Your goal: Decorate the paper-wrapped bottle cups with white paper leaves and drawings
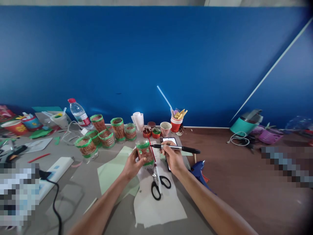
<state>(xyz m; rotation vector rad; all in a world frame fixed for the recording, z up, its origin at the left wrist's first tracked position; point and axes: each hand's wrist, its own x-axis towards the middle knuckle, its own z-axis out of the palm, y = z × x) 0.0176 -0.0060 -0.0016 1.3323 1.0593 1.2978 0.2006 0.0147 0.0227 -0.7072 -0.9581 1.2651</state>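
My left hand (132,164) is wrapped round a clear plastic cup (144,152) painted brown, with green bands at its rim and base and pale green dots on its side. Between the fingers of my right hand (172,156) is a black marker (178,148), its dark tip pointing left at the cup's side; whether it touches cannot be made out. Black-handled scissors (156,192) lie on white paper (158,212) below the cup, beside a thin white and red brush (157,176). A phone (169,141) lies partly hidden behind my right hand.
Several similar painted cups (118,129) stand behind to the left, near a water bottle (79,112). Small paint pots (156,133), a paper cup (165,129) and a red cup of utensils (176,124) line the blue wall. A blue glue gun (199,171) lies at right.
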